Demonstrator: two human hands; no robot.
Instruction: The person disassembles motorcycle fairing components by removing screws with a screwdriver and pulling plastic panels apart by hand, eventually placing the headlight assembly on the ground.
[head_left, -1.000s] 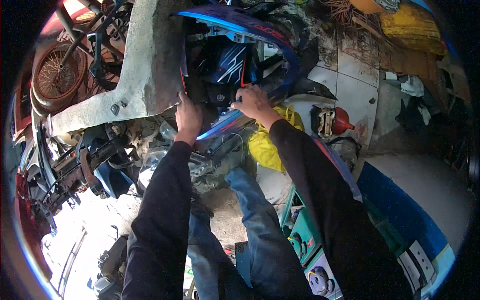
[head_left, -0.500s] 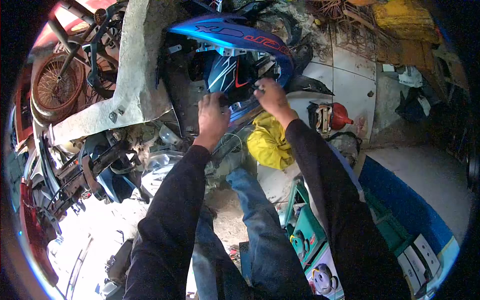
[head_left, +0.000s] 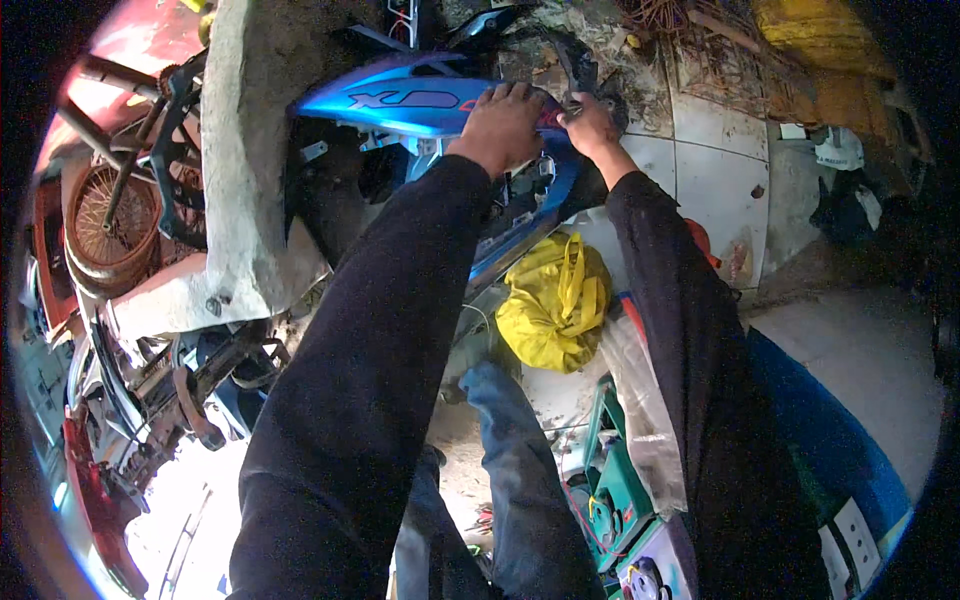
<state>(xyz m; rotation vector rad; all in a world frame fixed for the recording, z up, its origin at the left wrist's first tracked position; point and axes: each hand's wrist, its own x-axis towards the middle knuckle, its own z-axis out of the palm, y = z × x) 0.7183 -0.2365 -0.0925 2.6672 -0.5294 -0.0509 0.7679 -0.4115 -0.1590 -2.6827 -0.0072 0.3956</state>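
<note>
Both hands are now reaching higher than a second ago: the left hand is pressing flat on the blue fairing, fingers spread wide, while the right hand is gripping its rear edge; the fairing is lying above the yellow bag, so the work has moved upward

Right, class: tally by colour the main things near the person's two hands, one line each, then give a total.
Blue: 1, the blue motorcycle panel, under the left hand and right hand.
Yellow: 1, the yellow bag.
Rust-brown: 1, the spoked wheel.
Green: 1, the green box.
Total: 4
</note>
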